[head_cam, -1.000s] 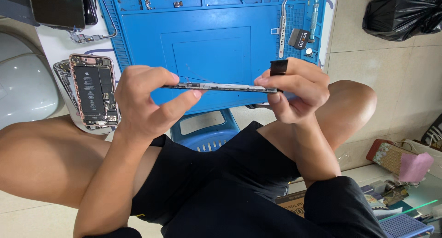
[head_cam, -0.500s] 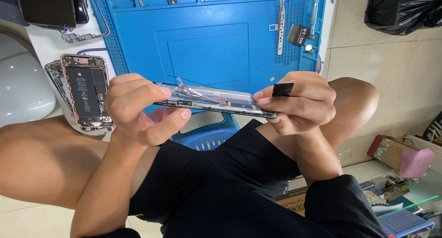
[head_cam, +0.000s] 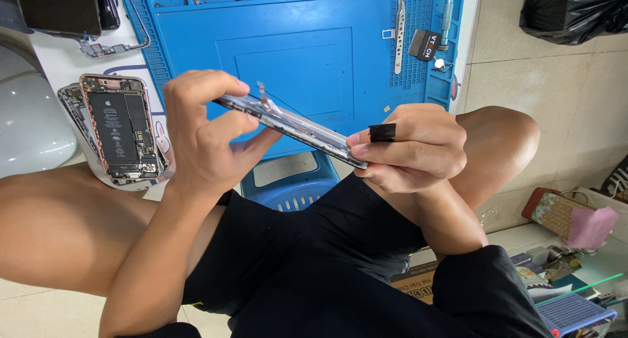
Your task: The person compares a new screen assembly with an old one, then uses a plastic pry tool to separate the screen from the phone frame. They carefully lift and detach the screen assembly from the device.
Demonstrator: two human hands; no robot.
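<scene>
Both of my hands hold a thin phone screen panel (head_cam: pixel 294 125) edge-on above my lap, in front of the blue work mat (head_cam: pixel 294 44). My left hand (head_cam: pixel 203 138) pinches its left end between thumb and fingers. My right hand (head_cam: pixel 409 155) grips the right end and also pinches a small black piece (head_cam: pixel 382 132) between its fingers. The panel slopes down to the right, and a short flex cable sticks up near its left end.
An opened phone body (head_cam: pixel 121 125) with its battery showing lies on the white table at left. Tweezers (head_cam: pixel 399 31), a small black tool (head_cam: pixel 425 44) and small parts rest on the mat. A blue plastic stool (head_cam: pixel 288 184) stands under the table. A black bag (head_cam: pixel 575 11) sits on the floor at right.
The panel has tilted from level to sloping down toward the right. My left hand has risen, and my right hand has dropped a little.
</scene>
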